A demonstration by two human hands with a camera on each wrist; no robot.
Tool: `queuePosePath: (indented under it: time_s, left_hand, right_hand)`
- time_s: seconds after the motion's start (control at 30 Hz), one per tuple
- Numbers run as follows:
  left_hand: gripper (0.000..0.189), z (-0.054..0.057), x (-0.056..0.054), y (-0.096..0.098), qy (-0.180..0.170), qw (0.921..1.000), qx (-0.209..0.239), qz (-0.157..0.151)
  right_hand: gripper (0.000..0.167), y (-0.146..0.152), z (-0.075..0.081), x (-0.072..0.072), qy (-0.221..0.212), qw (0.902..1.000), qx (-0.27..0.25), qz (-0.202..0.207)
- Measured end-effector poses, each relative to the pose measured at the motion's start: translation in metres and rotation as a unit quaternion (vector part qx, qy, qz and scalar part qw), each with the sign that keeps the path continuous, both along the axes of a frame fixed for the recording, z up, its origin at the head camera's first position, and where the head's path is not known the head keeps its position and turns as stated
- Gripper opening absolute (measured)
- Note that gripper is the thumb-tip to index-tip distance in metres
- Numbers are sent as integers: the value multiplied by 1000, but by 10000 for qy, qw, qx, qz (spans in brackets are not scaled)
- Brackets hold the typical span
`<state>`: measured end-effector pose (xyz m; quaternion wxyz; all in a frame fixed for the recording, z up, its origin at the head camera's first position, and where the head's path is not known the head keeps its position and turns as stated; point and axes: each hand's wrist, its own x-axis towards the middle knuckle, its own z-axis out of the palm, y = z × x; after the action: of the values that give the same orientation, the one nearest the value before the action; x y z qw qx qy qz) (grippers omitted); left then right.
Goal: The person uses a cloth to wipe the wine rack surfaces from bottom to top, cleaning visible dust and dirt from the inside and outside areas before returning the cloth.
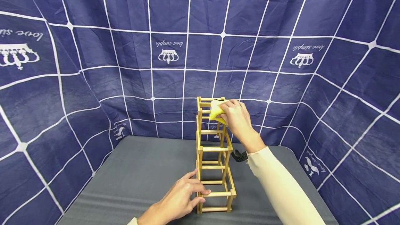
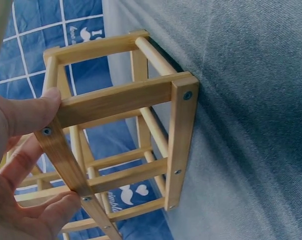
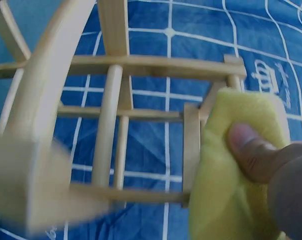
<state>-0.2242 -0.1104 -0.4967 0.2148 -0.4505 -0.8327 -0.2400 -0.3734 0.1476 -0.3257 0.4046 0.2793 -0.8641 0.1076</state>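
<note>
A stepped wooden rack (image 1: 215, 148) of pale slats and round rungs stands on the grey surface. My right hand (image 1: 236, 115) grips a yellow cloth (image 1: 215, 111) against the rack's tallest, far end. In the right wrist view the thumb presses into the folded cloth (image 3: 241, 125), which overlaps the rack's upright there. At the near, low end my left hand (image 1: 182, 193) holds the rack's left side. The left wrist view shows its thumb and fingers on either side of a corner post (image 2: 66, 155) of the rack (image 2: 121, 100).
The grey cloth-covered surface (image 1: 140, 169) extends on both sides of the rack. Behind it and at both sides hangs a blue curtain (image 1: 125, 44) with white grid lines. A black wristband (image 1: 239, 156) shows at my right sleeve.
</note>
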Motion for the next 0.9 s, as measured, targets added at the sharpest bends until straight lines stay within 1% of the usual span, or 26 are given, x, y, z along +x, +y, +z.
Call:
queuePosePath:
  time_s: [0.1, 0.17, 0.3, 0.37, 0.43, 0.57, 0.67, 0.73, 0.77, 0.83, 0.9]
  left_hand:
    - [25, -2, -1, -1, -15, 10000, -22, -10]
    - [25, -3, -2, -2, -4, 10000, -34, -22]
    - [26, -2, -3, -2, -59, 10000, 43, 10]
    - [27, -1, -2, -1, -143, 9999, 81, 54]
    - [27, -1, -2, 0, -203, 9997, 89, 93]
    - [26, -1, 0, 4, -218, 9997, 92, 99]
    - [29, -2, 1, 4, -198, 9996, 158, 128]
    - [30, -2, 1, 4, -205, 9994, 220, 170]
    - [32, -2, 1, 4, -200, 9993, 249, 192]
    - [33, -2, 0, 3, -206, 9991, 289, 231]
    - [32, -1, -1, 3, -203, 9990, 295, 265]
  right_hand:
    - [36, -15, 0, -3, -38, 9998, 194, 70]
    - [37, -25, -2, -7, 80, 9994, 249, 209]
    - [38, -42, -2, -13, 289, 9978, 400, 448]
    - [38, -44, -2, -14, 369, 9971, 529, 391]
    - [41, -41, 1, -10, 363, 9963, 730, 262]
    - [41, -23, 2, -6, 317, 9942, 1026, -38]
    - [40, -5, 0, -4, 164, 9963, 844, -91]
    - [39, 5, -2, -3, 69, 9982, 594, 5]
    - [39, 9, -3, -2, 26, 9989, 461, 104]
    - [37, 16, -4, -3, -20, 9990, 156, 426]
    - [36, 20, -6, -5, -3, 9970, -143, 763]
